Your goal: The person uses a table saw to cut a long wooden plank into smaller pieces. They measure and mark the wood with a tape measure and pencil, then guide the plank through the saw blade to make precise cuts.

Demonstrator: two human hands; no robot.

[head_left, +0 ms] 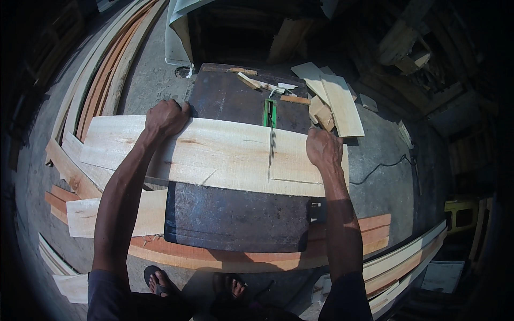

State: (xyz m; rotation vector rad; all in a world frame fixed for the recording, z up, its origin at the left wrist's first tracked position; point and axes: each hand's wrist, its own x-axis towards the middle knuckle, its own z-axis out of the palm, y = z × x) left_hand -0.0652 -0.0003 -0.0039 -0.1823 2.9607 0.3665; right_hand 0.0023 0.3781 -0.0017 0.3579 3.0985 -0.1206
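Note:
A wide pale wooden board (pixel 225 152) lies across a dark table saw top (pixel 235 219), reaching past its left and right sides. My left hand (pixel 167 116) is closed over the board's far edge, left of the middle. Near the right end, my right hand (pixel 324 147) grips the same far edge with curled fingers. Between the hands, the toothed saw blade (pixel 273 143) stands edge-on in a straight cut running from the far edge toward me. Beyond the board, a green-edged slot (pixel 270 112) lines up with that cut. A thin line crosses the board's right part below the cut.
Offcuts (pixel 257 83) lie on the far tabletop, and pale boards (pixel 340 104) are piled at its far right. Long planks (pixel 101 80) rest on the floor at left, with reddish planks (pixel 214 259) before my sandalled feet. A dark cord (pixel 380 170) trails at right.

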